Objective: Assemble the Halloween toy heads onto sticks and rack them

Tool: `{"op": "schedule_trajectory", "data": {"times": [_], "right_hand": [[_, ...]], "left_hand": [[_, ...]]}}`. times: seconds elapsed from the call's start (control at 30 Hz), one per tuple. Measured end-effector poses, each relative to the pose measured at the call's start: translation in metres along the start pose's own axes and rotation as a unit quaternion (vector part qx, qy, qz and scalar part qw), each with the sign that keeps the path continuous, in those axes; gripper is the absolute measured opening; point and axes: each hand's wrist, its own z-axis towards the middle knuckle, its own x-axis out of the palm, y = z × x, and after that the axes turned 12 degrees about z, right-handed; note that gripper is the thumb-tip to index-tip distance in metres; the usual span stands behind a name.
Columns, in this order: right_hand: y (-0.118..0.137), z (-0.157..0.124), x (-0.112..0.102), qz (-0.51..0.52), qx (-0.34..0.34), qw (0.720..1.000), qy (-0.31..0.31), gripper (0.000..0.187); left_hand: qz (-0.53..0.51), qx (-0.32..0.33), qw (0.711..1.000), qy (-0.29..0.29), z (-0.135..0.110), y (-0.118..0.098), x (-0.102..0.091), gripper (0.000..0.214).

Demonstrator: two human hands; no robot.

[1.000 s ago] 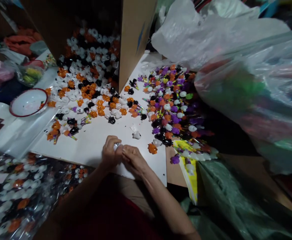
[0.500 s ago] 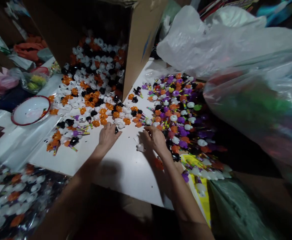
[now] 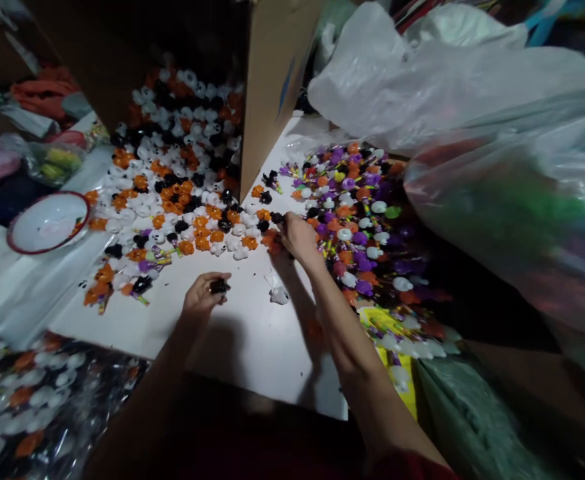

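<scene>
My left hand [image 3: 201, 297] is curled round a small black toy piece [image 3: 219, 286], held just above the white board [image 3: 245, 337]. My right hand [image 3: 296, 237] reaches further out, its fingers bent down into the near edge of a heap of orange, black and white toy pieces [image 3: 172, 187]. What its fingers pinch is hidden. A single white ghost piece [image 3: 279, 295] lies on the board between my two arms.
A tipped cardboard box [image 3: 272, 80] spills the heap. Right of it lies a purple, orange and white pile [image 3: 357, 213]. Big plastic bags [image 3: 512, 193] crowd the right. A red-rimmed white bowl [image 3: 47, 222] sits left, a bag of pieces [image 3: 32, 393] at lower left.
Both hands left the spot near my body and spread out to the piles. The left hand then drew back holding a black piece, and the right moved further up and left into the heap.
</scene>
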Motion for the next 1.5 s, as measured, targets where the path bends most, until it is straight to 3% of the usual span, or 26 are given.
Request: {"op": "schedule_trajectory", "data": {"times": [0.07, 0.13, 0.23, 0.37, 0.57, 0.73, 0.83, 0.9, 0.97, 1.0, 1.1, 1.13, 1.17, 1.2, 1.23, 1.3, 1.33, 1.4, 1.43, 1.5], "right_hand": [[0.008, -0.046, -0.001, 0.052, -0.118, 0.991, -0.017, 0.029], [0.015, -0.092, 0.002, 0.092, -0.229, 0.969, 0.010, 0.027], [0.022, -0.134, 0.008, 0.114, -0.285, 0.951, 0.032, 0.026], [0.022, -0.141, 0.003, 0.073, -0.320, 0.944, 0.015, 0.025], [0.015, -0.141, -0.008, 0.078, -0.355, 0.932, 0.020, 0.028], [0.020, -0.152, -0.017, 0.064, -0.359, 0.929, 0.053, 0.037], [0.019, -0.154, -0.019, 0.113, -0.340, 0.932, 0.063, 0.034], [0.017, -0.159, -0.011, 0.210, -0.310, 0.923, 0.086, 0.029], [0.018, -0.168, 0.006, 0.357, -0.237, 0.892, 0.145, 0.034], [0.021, -0.174, 0.017, 0.439, -0.185, 0.859, 0.187, 0.041], [0.037, -0.185, 0.053, 0.625, -0.038, 0.720, 0.298, 0.059], [0.043, -0.184, 0.061, 0.648, -0.012, 0.693, 0.315, 0.060], [0.049, -0.180, 0.066, 0.646, -0.006, 0.692, 0.324, 0.060], [0.052, -0.173, 0.067, 0.619, -0.018, 0.716, 0.322, 0.058], [0.053, -0.162, 0.064, 0.572, -0.043, 0.761, 0.303, 0.053], [0.044, -0.136, 0.051, 0.447, -0.085, 0.864, 0.215, 0.042], [0.033, -0.123, 0.043, 0.388, -0.088, 0.904, 0.156, 0.037], [0.005, -0.097, 0.026, 0.303, -0.063, 0.950, 0.051, 0.034], [-0.011, -0.086, 0.019, 0.268, -0.057, 0.962, 0.015, 0.034], [-0.037, -0.065, 0.008, 0.203, -0.061, 0.977, -0.030, 0.033]], "left_hand": [[-0.098, -0.031, 0.995, -0.001, 0.002, -0.008, 0.006, 0.040], [-0.128, -0.050, 0.991, 0.007, 0.002, -0.011, 0.010, 0.040], [-0.099, -0.064, 0.992, 0.044, -0.007, -0.011, 0.014, 0.050], [-0.076, -0.055, 0.992, 0.084, -0.018, -0.019, 0.012, 0.062], [-0.070, -0.077, 0.981, 0.162, -0.026, -0.031, 0.010, 0.062], [-0.053, -0.081, 0.984, 0.149, -0.029, -0.037, 0.017, 0.061], [-0.008, -0.060, 0.986, 0.158, -0.032, -0.037, 0.021, 0.061], [0.068, -0.007, 0.986, 0.152, -0.039, -0.035, 0.022, 0.058], [0.176, 0.086, 0.971, 0.136, -0.049, -0.030, 0.022, 0.051], [0.231, 0.137, 0.954, 0.135, -0.055, -0.028, 0.020, 0.048], [0.360, 0.244, 0.885, 0.167, -0.067, -0.023, 0.007, 0.047], [0.391, 0.253, 0.867, 0.179, -0.067, -0.025, -0.001, 0.047], [0.419, 0.250, 0.853, 0.187, -0.064, -0.028, -0.012, 0.047], [0.447, 0.240, 0.842, 0.183, -0.059, -0.035, -0.024, 0.046], [0.478, 0.228, 0.833, 0.162, -0.051, -0.044, -0.037, 0.045], [0.555, 0.199, 0.805, 0.066, -0.028, -0.065, -0.063, 0.044], [0.604, 0.182, 0.776, 0.005, -0.014, -0.076, -0.074, 0.044], [0.690, 0.145, 0.704, -0.079, 0.019, -0.090, -0.087, 0.042], [0.720, 0.130, 0.676, -0.087, 0.036, -0.092, -0.089, 0.037], [0.745, 0.114, 0.654, -0.063, 0.067, -0.087, -0.084, 0.028]]}}
